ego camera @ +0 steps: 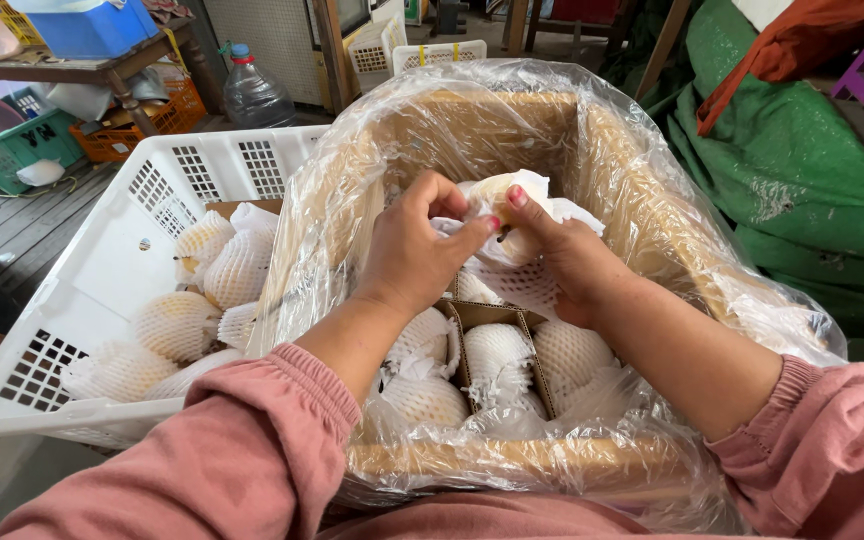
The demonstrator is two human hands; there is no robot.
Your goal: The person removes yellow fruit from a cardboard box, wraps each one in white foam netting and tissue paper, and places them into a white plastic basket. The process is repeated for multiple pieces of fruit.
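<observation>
My left hand (417, 250) and my right hand (572, 262) both hold one pale yellow fruit (492, 192) wrapped in a white foam net, above a cardboard box (612, 140) lined with clear plastic film. The fingertips of both hands pinch the net near the fruit's top. Below my hands, several net-wrapped fruits (497, 360) sit in cardboard divider cells (487, 315) inside the box.
A white perforated plastic crate (132, 215) to the left holds several more netted fruits (177, 325). A clear water bottle (255, 92), an orange basket (167, 115), a green basket (17, 150) and a wooden table stand behind. Green cloth (812, 190) lies to the right.
</observation>
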